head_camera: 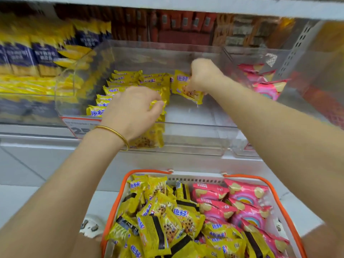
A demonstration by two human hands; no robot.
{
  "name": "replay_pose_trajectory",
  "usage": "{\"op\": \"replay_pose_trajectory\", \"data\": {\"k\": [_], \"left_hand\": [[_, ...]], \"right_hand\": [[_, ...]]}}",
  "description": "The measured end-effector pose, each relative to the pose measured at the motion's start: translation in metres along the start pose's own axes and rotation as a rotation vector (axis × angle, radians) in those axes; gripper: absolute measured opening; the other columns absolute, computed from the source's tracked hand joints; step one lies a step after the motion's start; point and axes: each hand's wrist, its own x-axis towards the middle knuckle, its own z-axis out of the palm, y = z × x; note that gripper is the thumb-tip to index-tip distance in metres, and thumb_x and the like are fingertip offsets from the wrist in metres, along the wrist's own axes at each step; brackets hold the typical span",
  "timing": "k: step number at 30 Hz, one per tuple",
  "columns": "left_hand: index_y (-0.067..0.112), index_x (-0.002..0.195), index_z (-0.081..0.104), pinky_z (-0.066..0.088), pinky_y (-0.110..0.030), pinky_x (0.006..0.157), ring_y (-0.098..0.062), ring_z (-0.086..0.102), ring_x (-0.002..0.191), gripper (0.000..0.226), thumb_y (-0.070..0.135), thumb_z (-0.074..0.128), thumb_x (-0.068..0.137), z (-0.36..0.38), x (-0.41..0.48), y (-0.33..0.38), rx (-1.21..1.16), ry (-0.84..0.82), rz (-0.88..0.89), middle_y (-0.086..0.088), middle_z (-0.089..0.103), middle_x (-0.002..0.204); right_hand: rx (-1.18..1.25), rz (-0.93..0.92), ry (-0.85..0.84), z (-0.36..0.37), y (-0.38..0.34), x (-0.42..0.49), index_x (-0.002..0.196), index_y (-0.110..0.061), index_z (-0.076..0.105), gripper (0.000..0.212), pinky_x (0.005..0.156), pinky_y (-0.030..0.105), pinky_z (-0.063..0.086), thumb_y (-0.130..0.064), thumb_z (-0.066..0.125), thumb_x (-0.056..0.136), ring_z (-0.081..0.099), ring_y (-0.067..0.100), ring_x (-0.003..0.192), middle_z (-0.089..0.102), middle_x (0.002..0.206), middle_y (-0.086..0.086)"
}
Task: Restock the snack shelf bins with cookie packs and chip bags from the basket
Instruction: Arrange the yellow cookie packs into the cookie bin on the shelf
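Observation:
Both my hands reach into a clear plastic shelf bin (pixel 195 127) partly filled with rows of yellow cookie packs (pixel 130 79). My left hand (pixel 132 110), with a gold bangle at the wrist, pinches a yellow cookie pack (pixel 158 105) at the front of the rows. My right hand (pixel 202 75) grips another yellow cookie pack (pixel 186 88) further back, to the right of the rows. Below stands a white basket with an orange rim (pixel 121 194) holding several yellow cookie packs (pixel 163 216) on its left and pink chip bags (pixel 243 200) on its right.
A second clear bin (pixel 290 58) to the right holds pink chip bags (pixel 264 84). Yellow and blue packs (pixel 28 58) fill the shelf section on the left. Red and brown packs (pixel 176 27) line the back. A shelf board (pixel 186 4) runs overhead. The floor is pale tile (pixel 22 168).

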Motion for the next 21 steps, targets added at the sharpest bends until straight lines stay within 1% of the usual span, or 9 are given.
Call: {"op": "replay_pose_trajectory", "data": {"k": [1,3,4,6,11,13,16,19,21], "left_hand": [[0.02,0.118,0.062,0.042,-0.042,0.096,-0.026,0.049,0.12,0.058,0.046,0.027,0.08,0.001,0.0,-0.001,0.016,-0.023,0.009,-0.004,0.06,0.126],[0.022,0.12,0.06,0.041,-0.04,0.097,-0.024,0.046,0.122,0.064,0.048,0.02,0.078,0.003,0.001,-0.002,0.042,-0.067,0.044,-0.002,0.058,0.128],[0.023,0.122,0.059,0.04,-0.038,0.099,-0.023,0.045,0.123,0.066,0.048,0.017,0.077,0.003,0.002,-0.003,0.053,-0.091,0.051,-0.001,0.057,0.129],[0.026,0.127,0.054,0.036,-0.037,0.102,-0.02,0.041,0.126,0.066,0.045,0.016,0.077,0.004,0.003,-0.004,0.062,-0.143,0.035,0.002,0.052,0.134],[0.032,0.135,0.044,0.029,-0.034,0.107,-0.016,0.033,0.132,0.068,0.042,0.013,0.076,0.008,0.005,-0.004,0.056,-0.191,0.055,0.006,0.044,0.142],[0.032,0.136,0.044,0.029,-0.033,0.107,-0.016,0.034,0.132,0.068,0.041,0.013,0.076,0.009,0.005,-0.005,0.053,-0.2,0.069,0.007,0.044,0.141],[0.031,0.135,0.045,0.03,-0.033,0.107,-0.016,0.034,0.131,0.068,0.041,0.013,0.076,0.009,0.006,-0.005,0.052,-0.208,0.079,0.006,0.046,0.14],[0.031,0.135,0.046,0.03,-0.032,0.107,-0.016,0.035,0.13,0.068,0.041,0.013,0.076,0.008,0.005,-0.004,0.059,-0.205,0.071,0.005,0.047,0.139],[0.031,0.134,0.047,0.03,-0.032,0.105,-0.016,0.036,0.129,0.068,0.04,0.014,0.075,0.008,0.004,-0.004,0.057,-0.19,0.065,0.004,0.048,0.138]], "right_hand": [[-0.044,0.015,-0.002,0.013,0.001,0.012,0.087,-0.006,0.058,0.008,0.074,0.034,0.046,-0.008,0.063,0.081,0.061,0.034,0.105,0.058,0.101,0.016],[-0.05,0.077,0.015,0.035,0.002,0.032,0.123,-0.008,0.053,0.038,0.082,0.037,0.048,-0.003,0.058,0.085,0.058,0.033,0.113,0.058,0.116,0.016],[-0.025,0.101,0.03,0.042,0.002,0.041,0.131,-0.008,0.046,0.046,0.085,0.038,0.048,-0.002,0.056,0.087,0.057,0.033,0.115,0.057,0.123,0.016],[0.009,0.1,0.059,0.054,0.002,0.055,0.133,-0.006,0.043,0.047,0.091,0.039,0.046,-0.004,0.057,0.088,0.053,0.034,0.119,0.051,0.131,0.016],[0.046,0.045,0.095,0.071,0.007,0.073,0.126,-0.01,0.052,0.04,0.1,0.035,0.04,-0.013,0.061,0.087,0.041,0.035,0.126,0.035,0.142,0.018],[0.028,0.016,0.116,0.075,0.003,0.073,0.128,-0.01,0.049,0.041,0.099,0.037,0.042,-0.007,0.058,0.088,0.037,0.036,0.127,0.029,0.145,0.017],[-0.023,-0.031,0.123,0.076,-0.004,0.07,0.127,-0.008,0.046,0.042,0.089,0.038,0.045,0.0,0.057,0.086,0.036,0.035,0.124,0.031,0.138,0.015],[0.024,0.054,0.134,0.075,-0.001,0.067,0.13,-0.005,0.043,0.045,0.09,0.038,0.047,0.004,0.053,0.087,0.035,0.034,0.126,0.029,0.14,0.017],[0.001,0.085,0.163,0.074,0.002,0.066,0.128,-0.005,0.044,0.044,0.085,0.037,0.044,0.002,0.057,0.086,0.033,0.034,0.126,0.028,0.141,0.017]]}}
